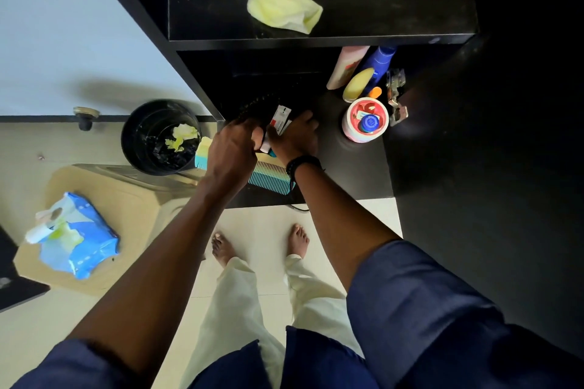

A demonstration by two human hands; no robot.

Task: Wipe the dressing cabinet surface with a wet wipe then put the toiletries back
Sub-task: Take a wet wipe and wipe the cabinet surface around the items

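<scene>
The left hand (234, 148) and right hand (297, 136) both appear clenched on one red-and-white tube (279, 120), just over one teal comb (271, 178) on the dark desk (347, 167). It is best to lay these flat near the group right of the right hand, three bottles (347, 68) and one jar (365, 118), without toppling them. One yellow wet wipe (284, 5) lies on the shelf (205, 9) beyond both hands.

This is a room in a home where someone gets ready. Lotion bottles (346, 68) and a cream jar (350, 127) stand on a black cabinet (357, 167) with shelves. A blue comb (270, 175), a small bin (139, 136) and a pack of wet wipes (85, 243) are close by. Bare feet (222, 248) stand on the tile floor (268, 230).
</scene>
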